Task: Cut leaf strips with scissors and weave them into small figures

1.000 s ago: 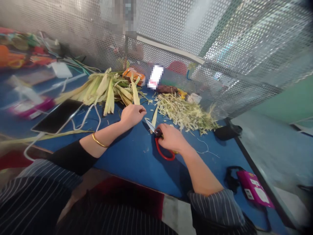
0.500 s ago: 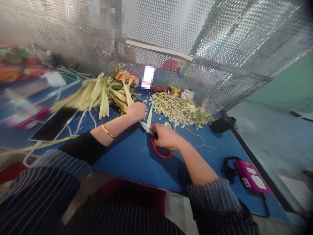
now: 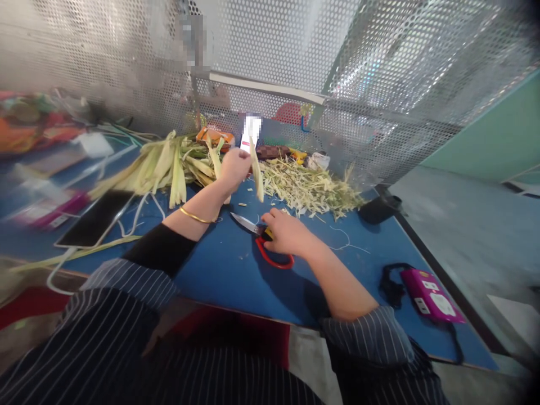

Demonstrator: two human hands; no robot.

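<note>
Reader: What do the hands have at the centre of the frame?

Describer: A narrow, pale husk strip (image 3: 257,174) and red-handled scissors (image 3: 260,231). The strip is just above centre, and the scissors are below it, over a blue table (image 3: 219,275).

Reader: How do strip and scissors lie to each other?

Describer: The strip's long axis is nearly upright in the frame, its lower end leaning slightly right. That end stops short of the scissors, with blue tabletop showing between. The blades point left and a little upward; the red handle loop (image 3: 291,262) sits at lower right.

Reader: Which hand is nearer the strip?

Describer: The left hand (image 3: 234,167), at the strip's left side. Thumb and finger look pinched on its upper part. That forearm, with a gold bracelet (image 3: 196,216), slants up from the lower left.

Reader: And the other?

Describer: The right hand (image 3: 289,232) reaches in from the lower right, knuckles up, over the scissors' handles. Finger and thumb are parted around a handle; whether they press on it, I cannot tell. Its fingertips are near the strip's lower end.

Reader: What is beyond?

Describer: A husk bundle (image 3: 164,169) left of centre, and shredded husk (image 3: 312,185) right of centre.
</note>
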